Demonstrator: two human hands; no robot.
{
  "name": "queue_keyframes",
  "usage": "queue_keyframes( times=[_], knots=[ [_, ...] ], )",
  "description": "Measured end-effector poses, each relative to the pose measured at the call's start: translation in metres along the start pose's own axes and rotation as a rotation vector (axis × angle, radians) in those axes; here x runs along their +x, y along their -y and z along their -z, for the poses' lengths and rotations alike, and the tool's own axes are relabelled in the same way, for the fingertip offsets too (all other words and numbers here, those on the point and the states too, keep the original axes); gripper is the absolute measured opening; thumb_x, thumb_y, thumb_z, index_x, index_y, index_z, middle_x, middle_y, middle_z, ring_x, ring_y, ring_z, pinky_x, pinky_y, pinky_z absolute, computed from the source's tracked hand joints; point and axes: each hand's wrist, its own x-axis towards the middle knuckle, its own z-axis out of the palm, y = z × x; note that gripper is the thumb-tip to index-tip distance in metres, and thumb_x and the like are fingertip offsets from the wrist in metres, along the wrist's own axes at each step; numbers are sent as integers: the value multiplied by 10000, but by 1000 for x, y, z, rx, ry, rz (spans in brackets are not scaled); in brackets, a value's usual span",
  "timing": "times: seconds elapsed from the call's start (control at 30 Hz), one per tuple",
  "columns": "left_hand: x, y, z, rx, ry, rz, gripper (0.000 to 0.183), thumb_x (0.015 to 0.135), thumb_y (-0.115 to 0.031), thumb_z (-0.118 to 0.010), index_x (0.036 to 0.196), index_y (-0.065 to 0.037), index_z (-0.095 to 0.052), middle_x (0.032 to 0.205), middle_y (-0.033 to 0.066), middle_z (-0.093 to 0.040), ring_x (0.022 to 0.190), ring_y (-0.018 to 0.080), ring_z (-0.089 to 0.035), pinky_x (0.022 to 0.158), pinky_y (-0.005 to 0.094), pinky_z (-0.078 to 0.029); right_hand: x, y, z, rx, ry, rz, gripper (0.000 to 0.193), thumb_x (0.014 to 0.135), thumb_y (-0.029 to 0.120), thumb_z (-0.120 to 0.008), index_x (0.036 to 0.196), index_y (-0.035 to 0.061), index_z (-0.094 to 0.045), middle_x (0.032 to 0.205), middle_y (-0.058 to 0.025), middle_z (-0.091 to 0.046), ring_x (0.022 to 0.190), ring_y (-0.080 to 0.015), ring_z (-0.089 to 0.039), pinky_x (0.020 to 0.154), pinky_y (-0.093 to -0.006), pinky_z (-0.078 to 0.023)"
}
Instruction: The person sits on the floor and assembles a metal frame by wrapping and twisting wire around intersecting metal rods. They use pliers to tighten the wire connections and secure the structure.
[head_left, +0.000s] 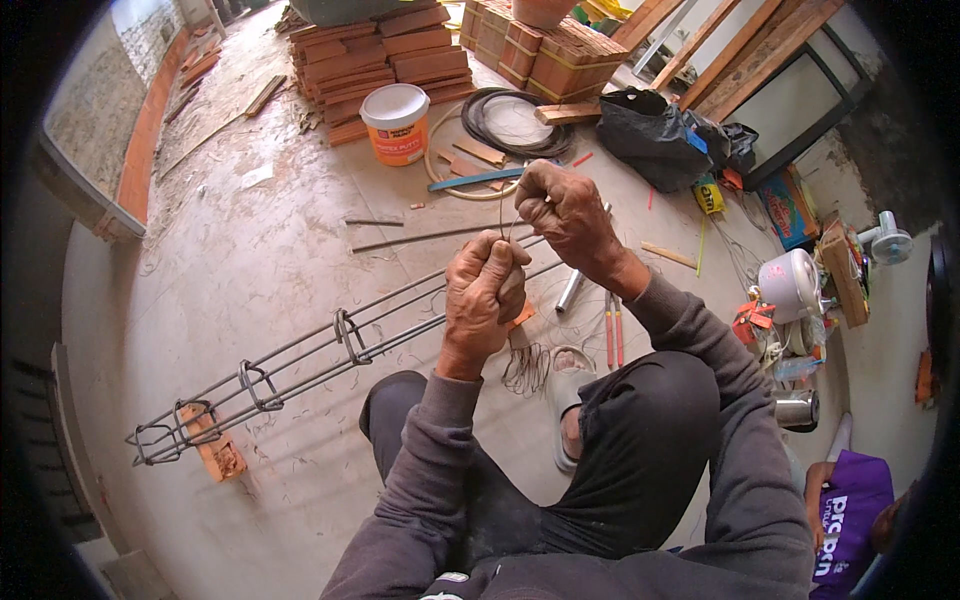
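Note:
My left hand (485, 295) is closed, thumb over its curled fingers, pinching a thin wire (502, 212). Just above it to the right, my right hand (572, 215) is also closed, gripping the wire's upper part. Both are raised over a long steel rebar cage (370, 352) with bent square stirrups, which runs from the lower left to beneath my hands. The cage's left end rests on an orange brick (222, 458). Below my left hand lies a bunch of cut tie wires (527, 370). Red-handled pliers (614, 335) lie on the floor, next to a metal tube (569, 292).
My sandalled foot (570, 400) is beside the wires. Farther off stand a putty bucket (396, 135), stacked tiles (350, 70) and a wire coil (500, 115). On the right are a black bag (650, 140), a rice cooker (790, 280) and a person in purple (850, 510).

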Motion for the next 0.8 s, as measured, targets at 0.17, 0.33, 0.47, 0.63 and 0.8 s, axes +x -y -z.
queue_keyframes(
  times=[0.17, 0.33, 0.47, 0.63, 0.8],
  knots=[
    [0, -2, 6, -71, 114, 79, 226, 1035, -268, -516, 937, -70, -564, 577, -72, -369, 433, 20, -283, 373, 201, -219, -9, -9, -6, 608, 286, -392, 208, 976, 158, -536, 826, 14, -533, 697, -27, -559, 577, -101, -607, 504, -251, -520],
    [-4, 0, 12, -59, 175, 145, 256, 1035, -268, -514, 894, -57, -550, 573, -71, -367, 426, 20, -277, 379, 205, -204, 2, -16, 2, 724, 522, -364, 199, 950, 177, -549, 809, 37, -546, 645, -15, -560, 552, -97, -601, 497, -238, -521],
    [-4, -1, 11, -51, 263, 219, 282, 1027, -281, -527, 883, -40, -552, 569, -82, -347, 422, 16, -257, 389, 208, -176, 17, -17, 16, 799, 770, -470, 197, 901, 185, -597, 796, 18, -591, 620, -25, -561, 531, -109, -591, 490, -248, -505],
    [-6, -4, 7, 64, 279, 355, 294, 1009, -285, -534, 929, -6, -582, 569, -95, -329, 429, 10, -245, 400, 209, -155, 38, -22, 34, 712, 1159, -511, 52, 763, 50, -574, 743, 2, -584, 607, -51, -563, 519, -150, -609, 485, -266, -509],
    [0, -4, -4, 210, 282, 395, 333, 956, -229, -508, 1076, 69, -597, 640, -95, -343, 481, 2, -263, 425, 197, -170, 61, -12, 39, 272, 1370, -454, 51, 692, 32, -580, 683, -16, -593, 589, -48, -581, 499, -128, -583, 455, -274, -453]
  ],
)
